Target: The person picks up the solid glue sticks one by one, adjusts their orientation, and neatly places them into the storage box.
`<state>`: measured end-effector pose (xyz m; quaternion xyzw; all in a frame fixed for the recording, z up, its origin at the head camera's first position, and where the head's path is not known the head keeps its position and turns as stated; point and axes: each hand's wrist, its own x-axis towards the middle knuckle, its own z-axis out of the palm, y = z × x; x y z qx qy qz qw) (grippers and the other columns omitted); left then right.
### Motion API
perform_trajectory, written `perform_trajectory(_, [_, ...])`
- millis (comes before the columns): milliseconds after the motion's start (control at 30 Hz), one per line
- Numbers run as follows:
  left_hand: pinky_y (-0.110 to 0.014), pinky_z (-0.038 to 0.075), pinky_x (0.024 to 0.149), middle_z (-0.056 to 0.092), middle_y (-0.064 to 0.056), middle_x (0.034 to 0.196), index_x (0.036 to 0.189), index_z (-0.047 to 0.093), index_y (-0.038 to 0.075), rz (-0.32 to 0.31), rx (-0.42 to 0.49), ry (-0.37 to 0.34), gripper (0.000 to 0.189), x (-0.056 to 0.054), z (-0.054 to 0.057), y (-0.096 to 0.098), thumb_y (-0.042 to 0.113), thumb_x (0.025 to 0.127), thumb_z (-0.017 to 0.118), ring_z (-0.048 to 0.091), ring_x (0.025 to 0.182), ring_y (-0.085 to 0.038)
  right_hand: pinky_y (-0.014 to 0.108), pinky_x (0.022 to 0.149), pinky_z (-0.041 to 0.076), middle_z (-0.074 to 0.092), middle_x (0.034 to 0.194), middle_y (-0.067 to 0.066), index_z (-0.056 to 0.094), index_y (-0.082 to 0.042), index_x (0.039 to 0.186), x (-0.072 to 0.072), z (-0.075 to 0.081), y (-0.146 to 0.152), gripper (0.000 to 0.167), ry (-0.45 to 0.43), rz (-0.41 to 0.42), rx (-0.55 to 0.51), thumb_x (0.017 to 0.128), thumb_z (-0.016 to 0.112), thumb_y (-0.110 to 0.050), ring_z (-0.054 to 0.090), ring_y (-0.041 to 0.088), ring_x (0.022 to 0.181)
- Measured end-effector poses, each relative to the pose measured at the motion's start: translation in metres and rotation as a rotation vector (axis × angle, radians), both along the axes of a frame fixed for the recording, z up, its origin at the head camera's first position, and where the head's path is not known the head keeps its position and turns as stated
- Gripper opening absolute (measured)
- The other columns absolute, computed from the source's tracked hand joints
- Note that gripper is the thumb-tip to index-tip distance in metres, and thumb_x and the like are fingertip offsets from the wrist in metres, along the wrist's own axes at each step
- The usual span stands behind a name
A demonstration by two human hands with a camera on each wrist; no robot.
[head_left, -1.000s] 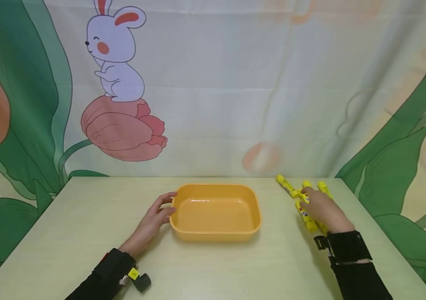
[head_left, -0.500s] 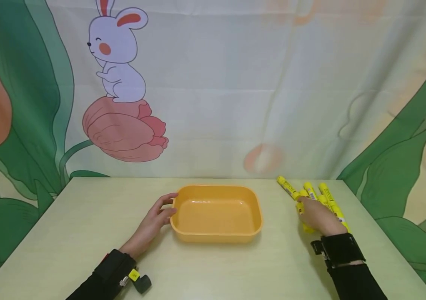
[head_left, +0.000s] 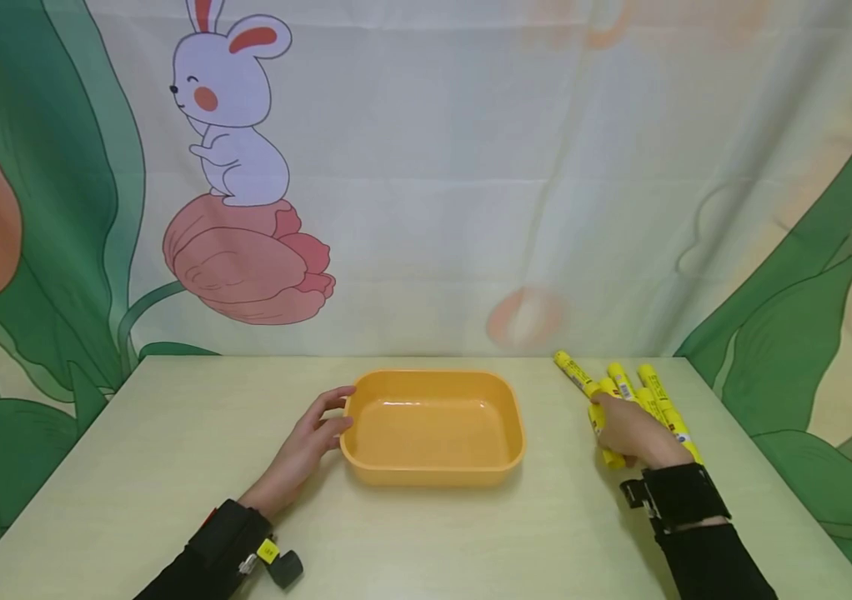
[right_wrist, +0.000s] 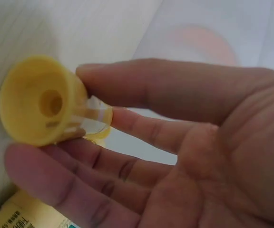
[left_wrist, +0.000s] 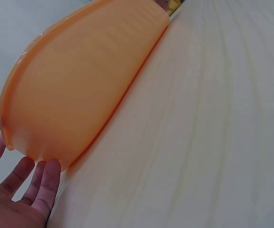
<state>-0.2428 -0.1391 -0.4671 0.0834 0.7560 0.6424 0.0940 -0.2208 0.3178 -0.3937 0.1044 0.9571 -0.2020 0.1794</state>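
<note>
- Upper left of the frame: we see a creased, matte fabric backdrop (head_left: 411, 167) printed with a white rabbit (head_left: 249, 167) above a pink tulip (head_left: 246, 258).
- Lower left: a person's left hand (head_left: 309, 437), fingers spread and relaxed, rests its fingertips against the near end of a tray, clasping nothing that we can make out.
- Lower centre: the orange-yellow tray (head_left: 433, 477), glossy and plastic-looking, round-cornered and shallow, sits on a pale table (head_left: 486, 542) with faint wood-like grain, its long axis running across the frame.
- Right of centre, farther back: a loose yellow tube (head_left: 574, 372) slants down toward the right hand.
- Lower right: the right hand (head_left: 636, 429) grips the held tube (right_wrist: 32, 104) between thumb and fingers, parted only by its width. The tube lies right of the tray and well apart from it, its long axis steep in the frame, crosswise to the tray's; we judge that offset the relation that counts. Its end is hollow, round and smooth.
- Far right: beyond that hand, more yellow tubes (head_left: 677, 425), slim, straight and labelled, lie in a loose bunch.
</note>
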Motion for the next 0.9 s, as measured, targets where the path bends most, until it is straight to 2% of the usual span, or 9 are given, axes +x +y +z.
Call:
perform_trajectory(133, [-0.045,0.045,0.107,0.034,-0.009,0.153,0.153,0.043,0.025,-0.003,0.006,-0.002,0.048,-0.0007,0.0001,-0.0005,0.031,0.108,0.056,0.043,0.134,-0.031,0.031,0.055,0.055,0.051,0.102,0.024,0.034,0.001,0.154,0.0001,0.0005,-0.0008,0.068,-0.011,-0.007,-0.016,0.094,0.067,0.001,0.061,0.027,0.062])
perform_trajectory(367, [-0.044,0.046,0.106,0.034,-0.01,0.153,0.153,0.043,0.024,-0.002,0.015,-0.003,0.047,-0.0004,0.0009,-0.0003,0.03,0.108,0.055,0.043,0.135,-0.031,0.03,0.056,0.054,0.053,0.1,0.023,0.039,0.002,0.142,0.0002,-0.002,-0.0044,0.053,-0.001,-0.006,-0.034,0.096,0.065,-0.001,0.061,0.027,0.065])
perform_trajectory(900, [-0.043,0.045,0.106,0.034,-0.01,0.153,0.155,0.041,0.022,0.0,0.021,0.001,0.049,-0.001,-0.0001,0.0001,0.026,0.108,0.054,0.046,0.131,-0.032,0.03,0.057,0.056,0.052,0.104,0.024,0.041,0.003,0.14,-0.0045,-0.0048,-0.0038,0.051,-0.009,-0.014,-0.053,0.096,0.066,-0.001,0.062,0.028,0.067])
